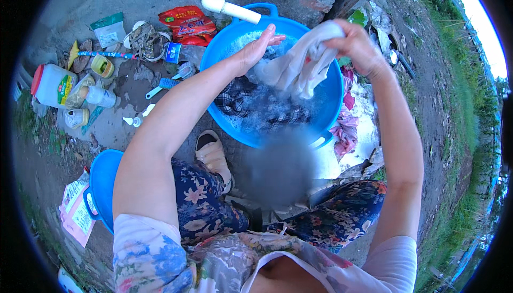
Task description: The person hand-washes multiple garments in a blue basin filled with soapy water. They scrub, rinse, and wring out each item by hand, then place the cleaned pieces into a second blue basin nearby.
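A wet white cloth hangs over a large blue basin, its upper end gripped in my right hand. My left hand is held above the basin's far left part, below a white pipe's mouth, fingers stretched out and holding nothing. Sudsy water fills the basin. Dark checked fabric lies soaking in it. The cloth's lower part hangs close to the suds; whether it touches them I cannot tell.
A white pipe juts over the basin's far rim. Leftward lie a blue brush, a red packet, a white jug and a second blue basin. Pink cloth lies right of the basin. A grey blur covers the lower middle.
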Available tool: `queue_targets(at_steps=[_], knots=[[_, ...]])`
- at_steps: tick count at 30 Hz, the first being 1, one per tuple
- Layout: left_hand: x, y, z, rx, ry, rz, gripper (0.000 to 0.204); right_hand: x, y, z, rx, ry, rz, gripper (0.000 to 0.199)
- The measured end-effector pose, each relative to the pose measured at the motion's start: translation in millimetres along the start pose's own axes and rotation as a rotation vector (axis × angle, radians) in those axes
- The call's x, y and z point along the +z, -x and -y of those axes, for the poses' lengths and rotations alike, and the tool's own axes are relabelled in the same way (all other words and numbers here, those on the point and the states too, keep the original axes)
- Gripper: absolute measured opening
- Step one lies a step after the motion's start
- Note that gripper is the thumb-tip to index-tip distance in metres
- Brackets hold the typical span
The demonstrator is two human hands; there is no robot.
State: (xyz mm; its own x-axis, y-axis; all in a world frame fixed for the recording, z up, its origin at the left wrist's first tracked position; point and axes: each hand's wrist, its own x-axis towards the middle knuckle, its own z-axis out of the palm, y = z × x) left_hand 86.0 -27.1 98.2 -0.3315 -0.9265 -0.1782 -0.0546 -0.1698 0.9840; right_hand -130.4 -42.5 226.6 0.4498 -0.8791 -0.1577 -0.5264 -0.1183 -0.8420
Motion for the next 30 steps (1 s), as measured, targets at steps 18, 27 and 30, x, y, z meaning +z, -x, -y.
queue_targets(at_steps=[18, 27, 30], knots=[[31, 12, 28, -0.385, 0.818, 0.25, 0.096, 3, -61, -6, -0.1, 0.154, -0.529, 0.024], [11, 14, 43, -0.328, 0.933, 0.041, 0.04, 89, 20, -75, -0.277, -0.144, -0.303, 0.055], [13, 15, 28, -0.289, 1.02, 0.235, 0.043, 97, 19, -108, 0.15, -1.008, -0.424, 0.073]])
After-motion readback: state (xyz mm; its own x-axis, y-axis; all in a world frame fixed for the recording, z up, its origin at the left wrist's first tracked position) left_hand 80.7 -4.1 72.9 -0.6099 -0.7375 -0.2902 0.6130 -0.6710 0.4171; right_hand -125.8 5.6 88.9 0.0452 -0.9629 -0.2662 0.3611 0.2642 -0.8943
